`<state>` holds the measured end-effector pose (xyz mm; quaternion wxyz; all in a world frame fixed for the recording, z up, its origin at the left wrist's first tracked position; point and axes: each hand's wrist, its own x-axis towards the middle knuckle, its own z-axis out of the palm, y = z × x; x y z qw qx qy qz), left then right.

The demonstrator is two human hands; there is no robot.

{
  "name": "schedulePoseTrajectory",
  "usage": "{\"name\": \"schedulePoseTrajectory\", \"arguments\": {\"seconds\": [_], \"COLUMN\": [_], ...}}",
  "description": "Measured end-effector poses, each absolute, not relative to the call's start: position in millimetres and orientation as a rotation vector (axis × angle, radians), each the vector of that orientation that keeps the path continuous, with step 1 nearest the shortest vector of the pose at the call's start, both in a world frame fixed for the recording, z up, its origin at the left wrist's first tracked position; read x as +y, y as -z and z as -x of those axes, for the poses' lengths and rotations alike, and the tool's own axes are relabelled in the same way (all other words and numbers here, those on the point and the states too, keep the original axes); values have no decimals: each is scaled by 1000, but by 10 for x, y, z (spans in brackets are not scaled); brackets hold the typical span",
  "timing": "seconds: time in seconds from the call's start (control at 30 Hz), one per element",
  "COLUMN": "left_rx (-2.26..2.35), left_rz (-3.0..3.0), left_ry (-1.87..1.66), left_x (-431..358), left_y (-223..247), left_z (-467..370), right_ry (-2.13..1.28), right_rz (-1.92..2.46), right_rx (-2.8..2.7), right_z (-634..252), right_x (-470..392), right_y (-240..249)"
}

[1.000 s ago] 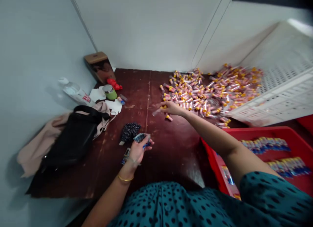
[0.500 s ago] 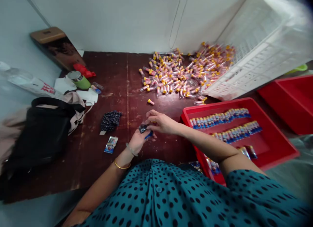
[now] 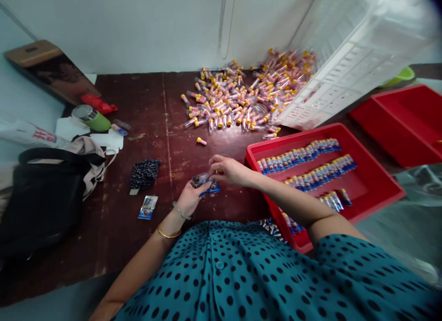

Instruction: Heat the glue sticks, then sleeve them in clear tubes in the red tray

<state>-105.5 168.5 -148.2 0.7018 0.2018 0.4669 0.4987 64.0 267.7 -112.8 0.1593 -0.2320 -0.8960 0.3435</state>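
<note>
My left hand [image 3: 190, 197] is closed around a small blue printed packet [image 3: 213, 187], with its thumb lying across the top. Dark, shiny wrapping also shows near its fingers. At the packet's upper edge, my right hand [image 3: 228, 170] has its fingers curled and pinched together; what is between them is too small to make out. Another blue and silver packet [image 3: 148, 207] lies flat on the table to the left. Beyond my hands, a single small pink tube with a yellow cap [image 3: 201, 141] rests apart from a large heap of capped clear tubes [image 3: 238, 104].
On the right stands a red tray [image 3: 375, 192] with rows of packets, beside a white perforated crate [image 3: 331, 77] and another red bin [image 3: 397, 123]. Leftward are a dark patterned cloth [image 3: 145, 173], a black bag [image 3: 48, 201], a green cup [image 3: 96, 120] and a leaning board [image 3: 51, 72].
The view has swung right, so the table things appear further left. In my left hand the blue packet now shows more of its printed face. My right hand stays close beside it.
</note>
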Motion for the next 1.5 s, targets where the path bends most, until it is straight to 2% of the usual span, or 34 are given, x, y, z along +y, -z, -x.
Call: {"name": "schedulePoseTrajectory", "arguments": {"seconds": [0.13,0.4,0.57,0.77,0.93,1.17,1.37,1.5], "left_rx": [1110,1032,1139,1161,1144,1118,1008,954], "left_rz": [-441,-401,-505,-647,-676,-702,-740,-561], "left_ry": [-1221,-1079,-1118,-1120,-1100,-1107,-956,-932], "left_x": [1683,1689,1716,1754,1773,1761,1731,1722], "left_y": [1548,1604,1680,1670,1623,1602,1581,1532], "left_z": [937,897,890,962,955,905,753,644], "right_ry": [-1017,-1043,-1107,-1529,-1767,-1594,-1207,-1262], "right_rz": [719,748,794,1085,1086,1035,1053,1117], "right_rx": [-2497,-2470,-2337,-1746,-1537,-1731,-1958,-1819], "right_z": [-708,-805,-907,-1125,-1157,-1136,-1217,-1232], "right_x": [2671,2667,2676,2716,2688,2639,2447,2157], "right_y": [1147,1188,1195,1050,902,875,1009,1155]}}
